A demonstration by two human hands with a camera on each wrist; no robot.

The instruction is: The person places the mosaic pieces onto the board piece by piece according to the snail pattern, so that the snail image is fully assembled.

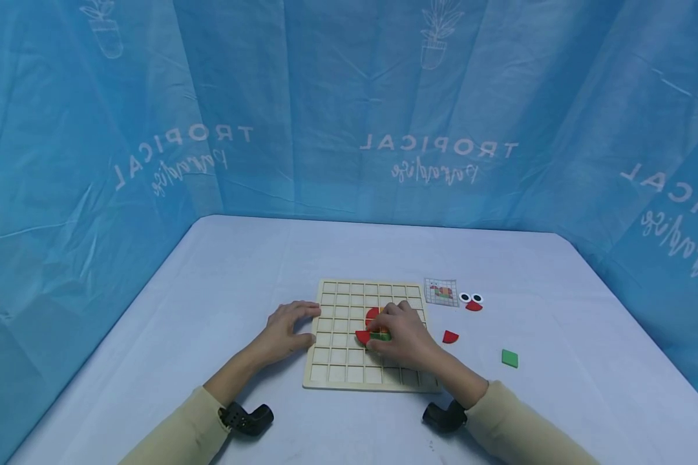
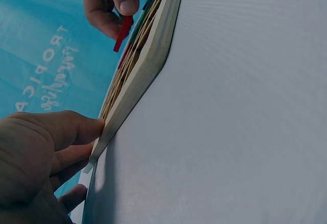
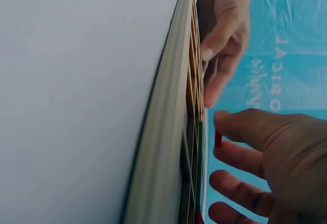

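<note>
A pale wooden grid board (image 1: 372,387) lies on the table. My left hand (image 1: 285,332) rests against its left edge, thumb and fingertips touching the rim, fingers fairly straight. Over the board, my right hand (image 1: 404,332) pinches a red quarter-circle piece (image 1: 362,337) between thumb and index finger. In the left wrist view, this red piece (image 2: 122,32) stands out past the fingertips, just above the grid. Red pieces (image 1: 373,314) and a green piece (image 1: 380,336) sit in the grid; the right hand partly hides this group.
Right of the board lie a pattern card (image 1: 441,292), two round eye pieces (image 1: 465,298), a red piece (image 1: 474,307) below them, another red quarter-circle (image 1: 450,336) and a green square (image 1: 510,358). Blue printed curtains (image 1: 349,97) surround the white table (image 1: 256,258).
</note>
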